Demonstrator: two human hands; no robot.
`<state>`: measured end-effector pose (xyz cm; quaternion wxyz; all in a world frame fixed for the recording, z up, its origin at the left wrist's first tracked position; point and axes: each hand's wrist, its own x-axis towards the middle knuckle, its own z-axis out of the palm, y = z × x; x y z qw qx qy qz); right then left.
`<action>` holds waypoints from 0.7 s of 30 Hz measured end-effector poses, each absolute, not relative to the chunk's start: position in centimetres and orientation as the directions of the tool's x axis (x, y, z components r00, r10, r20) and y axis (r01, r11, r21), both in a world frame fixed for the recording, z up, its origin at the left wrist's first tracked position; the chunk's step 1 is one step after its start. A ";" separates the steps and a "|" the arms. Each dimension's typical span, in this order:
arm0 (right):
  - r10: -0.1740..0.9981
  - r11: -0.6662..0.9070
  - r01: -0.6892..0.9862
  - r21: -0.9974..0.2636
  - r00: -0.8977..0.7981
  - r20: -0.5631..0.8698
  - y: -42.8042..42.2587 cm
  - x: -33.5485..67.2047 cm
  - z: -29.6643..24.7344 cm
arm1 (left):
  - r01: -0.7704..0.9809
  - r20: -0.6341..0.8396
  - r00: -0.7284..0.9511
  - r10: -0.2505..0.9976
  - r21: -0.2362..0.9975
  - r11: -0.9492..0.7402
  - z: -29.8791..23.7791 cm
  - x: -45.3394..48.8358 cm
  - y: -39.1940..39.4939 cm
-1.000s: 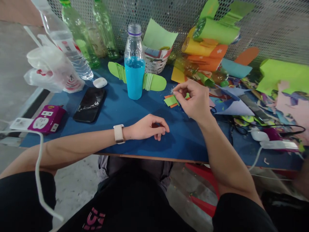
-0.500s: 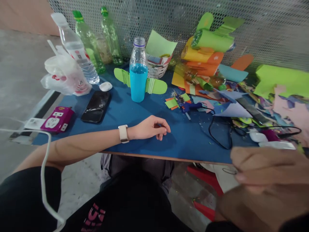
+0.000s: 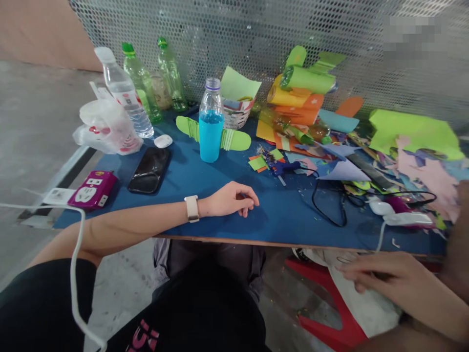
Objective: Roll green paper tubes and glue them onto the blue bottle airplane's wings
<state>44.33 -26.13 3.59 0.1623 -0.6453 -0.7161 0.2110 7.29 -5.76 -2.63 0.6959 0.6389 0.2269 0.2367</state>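
My left hand (image 3: 231,199) rests on the blue tabletop, loosely curled, with the thumb against the forefinger and nothing visible inside. A watch with a pale band (image 3: 191,209) is on that wrist. Beyond the hand stands a bottle of blue liquid (image 3: 211,137), in front of a light green paper strip (image 3: 236,140) with pleated parts. Below the table's front edge, at the right, hovers my right hand (image 3: 384,276), slightly blurred. Its fingers are stretched out, the thumb is apart beneath them, and nothing shows in it. Under it lies white cloth (image 3: 362,305) on a red stool (image 3: 331,332).
At the left are a phone (image 3: 149,169), a purple socket block (image 3: 94,189), a plastic bag (image 3: 106,127) and several bottles. A blue glue gun (image 3: 286,167) with a black cord, paper scraps (image 3: 425,171) and rolled coloured paper (image 3: 296,100) cover the right. Another person's arm (image 3: 458,244) shows at the right edge.
My right hand has dropped and its fingers have straightened from a blurred, bunched shape. My left hand stays in place on the table. The view has shifted slightly.
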 end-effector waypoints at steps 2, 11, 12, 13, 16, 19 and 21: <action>0.947 -0.131 0.839 -0.529 -0.052 -0.317 -24.1 43.7 4.4 | -0.030 -0.015 0.788 0.616 0.998 0.063 -2.5 7.3 -5.8; 0.978 0.173 0.750 -0.639 -0.206 0.023 -17.3 38.6 6.1 | 0.004 -0.030 0.768 0.640 0.999 0.043 -2.5 7.4 -6.2; 0.963 0.256 0.722 -0.643 -0.249 0.104 -15.9 37.2 6.3 | 0.000 -0.011 0.745 0.668 1.000 0.017 -2.5 7.3 -6.2; 0.963 0.266 0.717 -0.645 -0.229 0.142 -14.3 35.7 6.4 | -0.013 0.034 0.708 0.706 0.999 -0.035 -2.3 7.1 -6.1; 0.892 0.401 0.710 -0.580 -0.157 0.424 -9.0 31.4 6.6 | -0.052 0.387 0.489 0.782 0.907 -0.417 -0.6 5.4 -4.8; 0.796 0.506 0.758 -0.412 -0.227 0.561 -3.5 28.2 6.1 | 0.163 0.771 0.208 0.602 0.580 -0.798 2.3 2.0 -1.2; 0.777 0.528 0.768 -0.363 -0.263 0.572 -0.3 26.9 5.3 | 0.425 0.841 0.136 0.524 0.429 -0.798 3.8 -1.0 2.0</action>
